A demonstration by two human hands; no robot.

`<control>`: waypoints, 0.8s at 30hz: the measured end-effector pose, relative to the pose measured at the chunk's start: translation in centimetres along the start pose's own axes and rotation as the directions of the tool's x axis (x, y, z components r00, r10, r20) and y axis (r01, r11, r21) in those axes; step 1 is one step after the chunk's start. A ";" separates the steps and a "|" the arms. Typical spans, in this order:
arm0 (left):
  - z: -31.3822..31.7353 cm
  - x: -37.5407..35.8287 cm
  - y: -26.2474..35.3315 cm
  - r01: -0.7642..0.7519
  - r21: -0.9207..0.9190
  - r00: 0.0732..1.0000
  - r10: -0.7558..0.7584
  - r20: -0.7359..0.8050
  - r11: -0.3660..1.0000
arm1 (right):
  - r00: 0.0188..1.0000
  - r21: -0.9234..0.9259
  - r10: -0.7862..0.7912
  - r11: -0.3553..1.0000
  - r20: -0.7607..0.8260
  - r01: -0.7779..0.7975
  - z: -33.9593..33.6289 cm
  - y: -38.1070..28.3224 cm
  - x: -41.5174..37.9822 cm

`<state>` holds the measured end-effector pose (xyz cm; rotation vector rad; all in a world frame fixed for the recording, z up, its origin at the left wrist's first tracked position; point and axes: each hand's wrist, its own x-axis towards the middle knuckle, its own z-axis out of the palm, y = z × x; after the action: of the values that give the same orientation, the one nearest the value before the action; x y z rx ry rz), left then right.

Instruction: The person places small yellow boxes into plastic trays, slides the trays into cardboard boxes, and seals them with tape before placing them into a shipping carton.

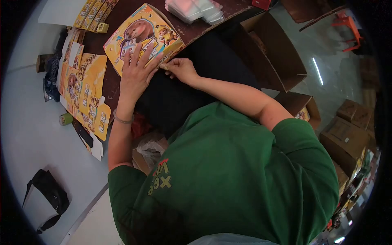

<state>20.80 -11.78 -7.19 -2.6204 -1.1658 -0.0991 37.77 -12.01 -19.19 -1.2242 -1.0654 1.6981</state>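
Note:
A yellow printed carton [136, 30] with a brown cartoon animal on its top stands at the table's edge, tilted in the view. My left hand [136, 77] lies flat on its near part, fingers spread and pressing on the printed face. At the carton's near right bottom edge is my right hand [182, 70], thumb and fingers closed in a pinch. Something small and pale shows at those fingertips, too small to name. Left of the carton lie flat, unfolded yellow carton sheets [87, 87] with the same print.
Slim yellow boxes [92, 14] stand in a row at the back left. Clear plastic packets [196, 9] lie on the dark table. An open brown cardboard box [281, 61] is on the right, with more boxes [345, 136] beyond. A green can [65, 119] and black bag [49, 192] are left.

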 end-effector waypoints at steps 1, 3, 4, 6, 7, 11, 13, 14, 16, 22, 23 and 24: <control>0.0 0.0 0.0 -0.002 0.005 1.000 0.001 0.009 1.000 | 1.000 -0.084 -0.007 0.996 0.000 0.007 -0.3 0.1 0.1; -0.1 0.0 0.0 -0.006 0.017 1.000 0.005 0.028 1.000 | 1.000 -0.248 -0.020 0.969 0.002 0.020 -1.0 0.1 0.2; -0.2 0.0 0.1 -0.002 0.006 0.999 0.001 0.032 1.000 | 0.999 -0.313 -0.023 0.949 0.023 0.029 -1.6 0.0 0.4; -0.3 0.1 0.0 0.006 -0.012 0.999 -0.006 0.036 1.000 | 0.997 -0.437 -0.030 0.898 0.064 0.055 -2.8 -0.4 0.7; -0.3 0.1 -0.1 0.003 -0.016 1.000 -0.002 0.030 1.000 | 0.985 -0.517 -0.132 0.838 0.114 0.172 -3.0 -0.2 0.8; -0.1 0.1 0.0 0.004 -0.030 1.000 -0.003 0.015 1.000 | 0.939 -0.496 -0.180 0.811 0.294 0.311 -2.6 -0.7 0.2; -0.2 0.0 0.1 0.002 -0.035 1.000 -0.001 0.017 0.999 | 0.950 -0.242 -0.121 0.951 0.287 0.194 -1.7 -0.7 0.8; -0.2 0.0 0.1 0.001 -0.037 1.000 0.000 0.019 0.999 | 0.946 -0.241 -0.080 0.957 0.313 0.161 -1.8 -0.6 0.6; -0.2 0.1 -0.1 0.002 -0.038 1.000 -0.002 0.014 0.999 | 0.929 -0.249 -0.002 0.963 0.370 0.101 -2.6 -2.8 -0.9; -0.4 -0.1 0.2 0.024 -0.023 0.999 -0.024 0.027 0.999 | 0.758 -0.573 -0.651 0.631 -0.025 0.523 -7.3 -11.9 -2.1; -0.3 0.0 0.2 0.028 -0.028 0.999 -0.028 0.023 0.999 | 0.699 -0.539 -0.714 0.601 -0.030 0.590 -7.4 -12.0 -1.2; -0.3 -0.1 0.2 0.031 -0.031 0.999 -0.030 0.023 0.999 | 0.706 -0.476 -0.703 0.594 0.084 0.648 -7.0 -11.9 -0.4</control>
<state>20.88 -12.02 -7.00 -2.6381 -1.2217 -0.0956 45.92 -6.88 -9.26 -0.9692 -1.6799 0.7704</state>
